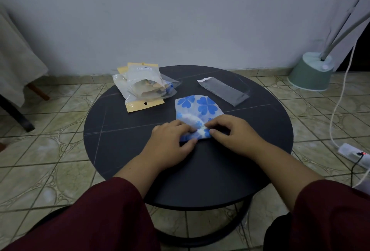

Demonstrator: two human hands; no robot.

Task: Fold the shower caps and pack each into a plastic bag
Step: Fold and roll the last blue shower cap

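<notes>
A white shower cap with blue clover prints lies partly folded near the middle of the round dark table. My left hand pinches its near edge from the left, fingers curled over the gathered fabric. My right hand pinches the same edge from the right, thumb and fingers on the cloth. An empty clear plastic bag lies flat behind and to the right of the cap. A pile of packed bags with yellow header cards sits at the back left of the table.
The table stands on a tiled floor by a pale wall. A green lamp base with white poles is at the right, and a white cable runs to a power strip. A cloth-covered piece of furniture is at the far left.
</notes>
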